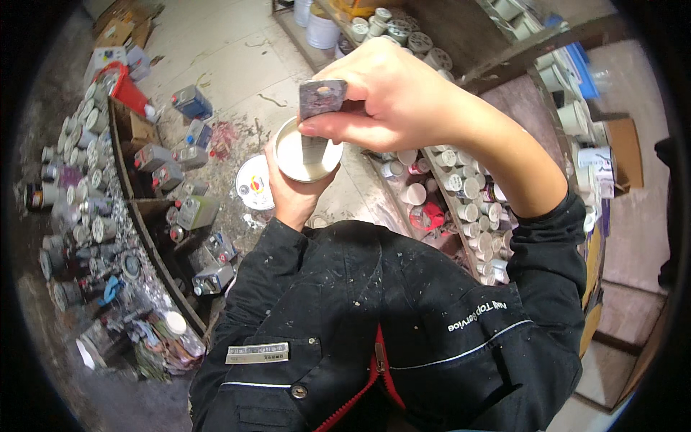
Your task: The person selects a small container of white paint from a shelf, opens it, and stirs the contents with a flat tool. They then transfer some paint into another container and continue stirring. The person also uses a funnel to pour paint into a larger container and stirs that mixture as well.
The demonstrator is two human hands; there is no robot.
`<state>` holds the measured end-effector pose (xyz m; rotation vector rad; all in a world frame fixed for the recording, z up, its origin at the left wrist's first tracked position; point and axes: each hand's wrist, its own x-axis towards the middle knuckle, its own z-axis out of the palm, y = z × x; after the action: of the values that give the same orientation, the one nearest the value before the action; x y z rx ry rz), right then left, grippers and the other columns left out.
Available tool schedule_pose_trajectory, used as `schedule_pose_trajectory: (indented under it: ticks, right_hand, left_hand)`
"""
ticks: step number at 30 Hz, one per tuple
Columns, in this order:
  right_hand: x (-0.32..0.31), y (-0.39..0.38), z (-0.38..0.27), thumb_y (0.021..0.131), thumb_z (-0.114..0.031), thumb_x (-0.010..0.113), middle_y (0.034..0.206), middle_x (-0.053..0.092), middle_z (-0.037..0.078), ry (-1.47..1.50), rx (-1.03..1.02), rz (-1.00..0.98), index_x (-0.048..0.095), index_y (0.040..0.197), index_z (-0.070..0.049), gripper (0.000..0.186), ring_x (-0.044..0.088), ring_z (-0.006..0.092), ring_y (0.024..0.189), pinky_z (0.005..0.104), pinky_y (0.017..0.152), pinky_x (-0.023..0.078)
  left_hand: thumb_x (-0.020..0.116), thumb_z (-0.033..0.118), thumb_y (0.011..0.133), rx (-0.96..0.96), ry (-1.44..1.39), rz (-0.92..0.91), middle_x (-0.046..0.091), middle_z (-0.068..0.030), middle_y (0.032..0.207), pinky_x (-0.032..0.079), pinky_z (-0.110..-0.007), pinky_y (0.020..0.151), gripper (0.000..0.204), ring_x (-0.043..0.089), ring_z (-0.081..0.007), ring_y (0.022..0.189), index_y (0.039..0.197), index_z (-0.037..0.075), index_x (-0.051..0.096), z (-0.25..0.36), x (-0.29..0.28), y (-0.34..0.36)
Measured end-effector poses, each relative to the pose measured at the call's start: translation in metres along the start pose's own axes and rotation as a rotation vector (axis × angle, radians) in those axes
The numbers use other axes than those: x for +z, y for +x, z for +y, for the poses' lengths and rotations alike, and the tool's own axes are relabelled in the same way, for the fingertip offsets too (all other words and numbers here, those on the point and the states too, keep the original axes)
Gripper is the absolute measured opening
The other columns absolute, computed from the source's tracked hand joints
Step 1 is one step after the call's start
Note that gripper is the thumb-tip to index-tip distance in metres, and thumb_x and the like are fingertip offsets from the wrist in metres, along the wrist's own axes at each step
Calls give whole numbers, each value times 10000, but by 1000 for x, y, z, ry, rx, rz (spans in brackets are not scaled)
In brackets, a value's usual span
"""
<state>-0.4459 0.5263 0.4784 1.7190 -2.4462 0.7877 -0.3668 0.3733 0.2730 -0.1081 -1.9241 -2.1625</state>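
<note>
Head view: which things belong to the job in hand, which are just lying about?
In use:
- white cup, in the left hand
- scraper, in the right hand, blade in the cup

Apparently just lying about:
- blue can
- yellowish jug
- shelved tubs

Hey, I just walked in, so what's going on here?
A person's left hand holds a white tub, while the right hand grips a flat, dark-stained tool from above. The tool's lower part appears to dip into the tub's pale contents. A white-lidded container sits to the left.
</note>
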Motion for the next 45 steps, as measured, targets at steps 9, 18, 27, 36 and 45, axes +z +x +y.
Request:
schedule_pose_trajectory:
  ticks: [9,18,27,36,45]
  right_hand:
    - [-26,-6,15,853,-127,789,810,689,119,-132,221,28,716,931,-15,155,691,314,725,367,639,532]
    - [-31,-12,30,858,-100,774,818,708,117,-144,341,97,726,956,-13,139,704,293,729,341,660,550]
    - [-25,-21,38,881,-112,772,783,699,111,-132,357,194,741,961,-12,132,711,249,704,330,621,540]
    - [-28,-48,32,892,-111,761,796,692,124,-31,435,182,732,964,8,142,690,283,702,343,639,532]
    - [-48,-91,23,883,-77,749,722,608,114,-48,422,240,656,834,5,133,629,311,640,366,580,493]
  left_hand:
    - [953,78,653,-12,-76,-188,576,-134,1323,492,-392,1045,927,588,-239,1228,1401,37,407,-13,12,43]
    - [962,100,648,-41,-40,-347,580,-148,1336,491,-397,1063,947,588,-247,1254,1412,29,406,-19,20,68]
    - [962,104,651,-107,-111,-441,555,-118,1318,486,-401,1047,942,579,-233,1216,1407,39,405,-31,26,75]
    - [958,100,647,-82,-100,-507,562,-123,1311,489,-392,1045,930,583,-235,1213,1393,35,405,-38,47,77]
    - [961,127,667,-77,-248,-578,552,-128,1358,467,-392,1087,965,567,-237,1263,1434,30,384,-34,96,73]
